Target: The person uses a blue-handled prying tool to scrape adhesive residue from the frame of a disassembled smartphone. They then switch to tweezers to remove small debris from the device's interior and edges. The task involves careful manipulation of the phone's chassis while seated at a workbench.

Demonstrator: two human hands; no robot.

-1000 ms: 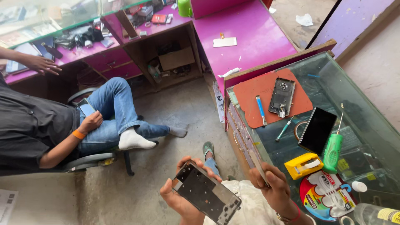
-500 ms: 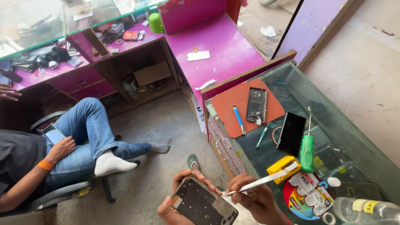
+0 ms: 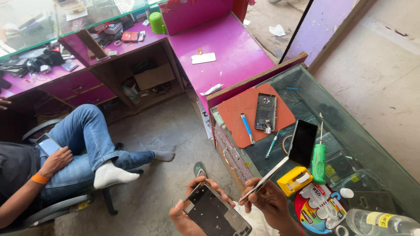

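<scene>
My left hand (image 3: 189, 213) holds an opened phone body (image 3: 217, 215), its dark inner side facing up, low in the view above the floor. Just right of it, my right hand (image 3: 272, 202) pinches a thin flat silver tool (image 3: 267, 176). The tool slants up and to the right over the table edge, and its lower end is close to the phone's upper corner. The phone's bottom end is cut off by the picture's edge.
On the glass-topped table (image 3: 350, 131) lie an orange mat (image 3: 238, 109) with a phone back (image 3: 265, 112) and a blue tool (image 3: 247, 128), a black screen panel (image 3: 304, 142), a green screwdriver (image 3: 319, 159), a yellow box (image 3: 297, 180) and a bottle (image 3: 380, 220). Another person (image 3: 83, 148) sits at left.
One second ago my right hand had no tool showing; it now grips the thin silver tool beside the phone. The view has swung, so the seated person sits further left.
</scene>
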